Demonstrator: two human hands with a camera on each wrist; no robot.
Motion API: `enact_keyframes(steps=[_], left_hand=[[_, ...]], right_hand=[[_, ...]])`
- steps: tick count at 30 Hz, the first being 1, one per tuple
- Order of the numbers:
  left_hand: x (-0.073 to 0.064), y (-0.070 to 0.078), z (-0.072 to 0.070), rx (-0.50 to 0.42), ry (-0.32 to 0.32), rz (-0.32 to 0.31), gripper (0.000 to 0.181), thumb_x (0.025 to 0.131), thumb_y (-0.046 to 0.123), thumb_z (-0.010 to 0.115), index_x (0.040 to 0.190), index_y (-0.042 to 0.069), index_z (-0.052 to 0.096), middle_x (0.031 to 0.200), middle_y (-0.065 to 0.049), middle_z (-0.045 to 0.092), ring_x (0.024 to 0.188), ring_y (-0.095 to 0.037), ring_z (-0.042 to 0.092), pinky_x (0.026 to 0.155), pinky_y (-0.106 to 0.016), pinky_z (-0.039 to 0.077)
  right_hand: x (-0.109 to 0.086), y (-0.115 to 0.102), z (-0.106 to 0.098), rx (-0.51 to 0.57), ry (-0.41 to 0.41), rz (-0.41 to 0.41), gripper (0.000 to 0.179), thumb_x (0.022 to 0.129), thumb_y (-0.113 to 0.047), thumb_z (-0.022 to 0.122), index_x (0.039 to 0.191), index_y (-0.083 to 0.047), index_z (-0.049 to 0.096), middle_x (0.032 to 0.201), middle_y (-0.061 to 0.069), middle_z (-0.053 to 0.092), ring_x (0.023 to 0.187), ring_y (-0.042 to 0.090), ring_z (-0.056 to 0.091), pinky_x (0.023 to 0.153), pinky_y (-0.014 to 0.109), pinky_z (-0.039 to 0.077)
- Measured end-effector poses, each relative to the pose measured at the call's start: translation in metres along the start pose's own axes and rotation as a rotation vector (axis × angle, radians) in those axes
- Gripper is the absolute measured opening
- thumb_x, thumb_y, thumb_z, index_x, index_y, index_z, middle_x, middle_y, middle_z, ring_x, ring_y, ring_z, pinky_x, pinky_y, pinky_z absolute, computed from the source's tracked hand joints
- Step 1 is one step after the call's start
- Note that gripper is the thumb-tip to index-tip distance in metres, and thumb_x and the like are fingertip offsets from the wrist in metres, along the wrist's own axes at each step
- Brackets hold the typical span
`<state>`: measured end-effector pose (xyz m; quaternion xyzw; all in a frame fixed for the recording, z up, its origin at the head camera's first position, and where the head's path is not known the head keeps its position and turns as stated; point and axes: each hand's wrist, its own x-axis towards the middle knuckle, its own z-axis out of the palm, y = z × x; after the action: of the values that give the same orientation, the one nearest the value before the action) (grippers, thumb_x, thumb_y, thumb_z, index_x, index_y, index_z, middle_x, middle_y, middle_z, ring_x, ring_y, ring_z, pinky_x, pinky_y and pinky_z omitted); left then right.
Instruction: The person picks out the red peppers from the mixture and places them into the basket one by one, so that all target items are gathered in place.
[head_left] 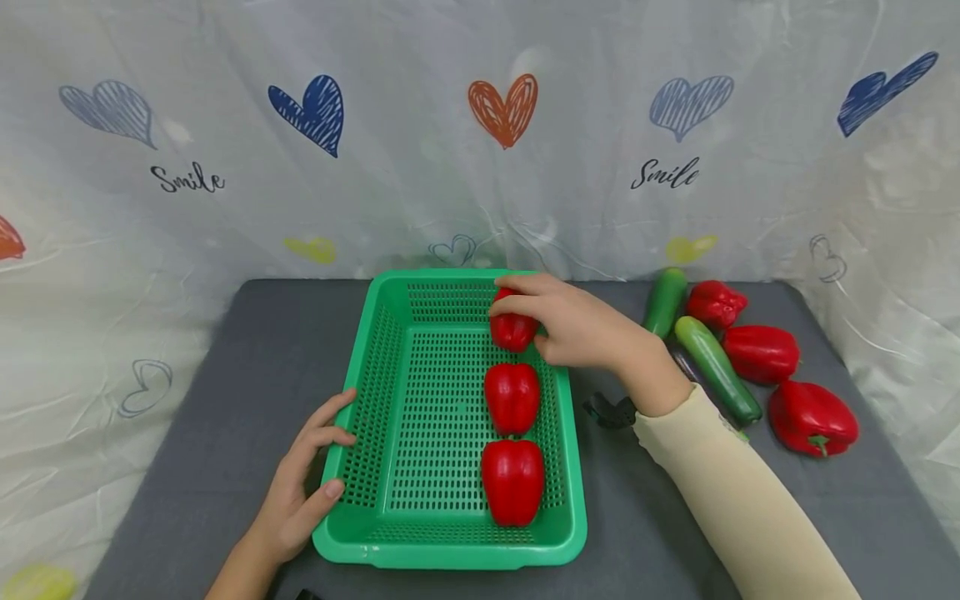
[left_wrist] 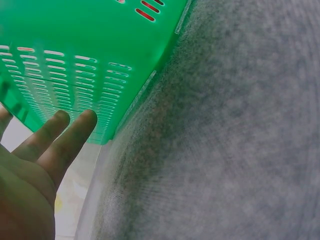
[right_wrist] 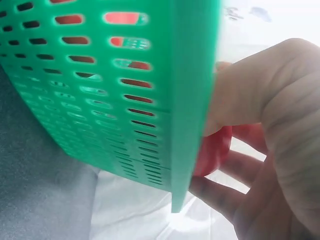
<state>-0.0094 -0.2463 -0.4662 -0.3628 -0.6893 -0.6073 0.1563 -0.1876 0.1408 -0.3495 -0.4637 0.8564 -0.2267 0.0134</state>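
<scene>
A green plastic basket with slotted walls stands on the grey table. My left hand touches its left side, fingertips at the rim and fingers fairly straight; the left wrist view shows fingers beside the outer wall. Reaching over the far right corner, my right hand holds a red bell pepper with curled fingers inside the basket. That pepper is partly hidden by the hand, and by the basket wall in the right wrist view. Nearer me in the same row lie a second pepper and a third pepper.
Right of the basket lie a dark green cucumber, a lighter green one, a dark eggplant-like vegetable partly under the sleeve, and red peppers. A black object sits by the right forearm. A printed curtain hangs behind.
</scene>
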Motion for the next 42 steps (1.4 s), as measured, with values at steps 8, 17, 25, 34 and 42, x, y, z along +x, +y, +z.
enact_keyframes(steps=[8,17,25,34,42], left_hand=[[-0.002,0.000,0.002,-0.002,0.003,-0.012,0.031,0.110,0.009,0.056,0.125,-0.018,0.053,0.165,-0.041,0.031,0.162,-0.041,0.026,0.122,-0.035,0.029],[-0.003,-0.002,0.006,-0.004,0.007,-0.009,0.031,0.111,0.009,0.056,0.125,-0.018,0.052,0.166,-0.041,0.031,0.162,-0.041,0.026,0.122,-0.035,0.029],[-0.003,-0.001,0.006,0.009,0.010,-0.026,0.029,0.110,0.008,0.056,0.125,-0.017,0.053,0.167,-0.039,0.032,0.162,-0.039,0.026,0.123,-0.034,0.028],[-0.001,-0.002,0.007,0.008,0.009,-0.032,0.029,0.110,0.007,0.055,0.126,-0.017,0.053,0.167,-0.038,0.032,0.162,-0.039,0.026,0.124,-0.034,0.027],[-0.001,0.000,0.003,0.012,0.009,-0.015,0.031,0.111,0.009,0.056,0.126,-0.018,0.053,0.166,-0.040,0.032,0.162,-0.040,0.026,0.123,-0.034,0.028]], right_hand=[[0.006,0.004,0.010,-0.061,-0.029,-0.039,0.062,0.085,0.015,0.053,0.134,-0.016,0.075,0.156,0.011,0.057,0.147,0.035,0.050,0.115,0.049,0.048],[0.008,0.005,0.018,-0.079,-0.091,0.018,0.062,0.084,0.018,0.062,0.132,-0.020,0.075,0.156,0.012,0.058,0.144,0.034,0.052,0.103,0.047,0.056],[0.013,0.003,0.020,-0.066,-0.168,0.082,0.064,0.085,0.018,0.064,0.137,-0.017,0.075,0.161,0.012,0.056,0.152,0.033,0.047,0.116,0.048,0.048],[0.015,0.001,0.021,-0.079,-0.215,0.123,0.067,0.083,0.017,0.070,0.141,-0.017,0.072,0.164,0.012,0.053,0.153,0.034,0.045,0.117,0.052,0.046],[0.019,-0.003,0.020,-0.111,-0.250,0.119,0.073,0.087,0.013,0.070,0.151,-0.022,0.068,0.166,0.012,0.050,0.155,0.034,0.041,0.121,0.058,0.039]])
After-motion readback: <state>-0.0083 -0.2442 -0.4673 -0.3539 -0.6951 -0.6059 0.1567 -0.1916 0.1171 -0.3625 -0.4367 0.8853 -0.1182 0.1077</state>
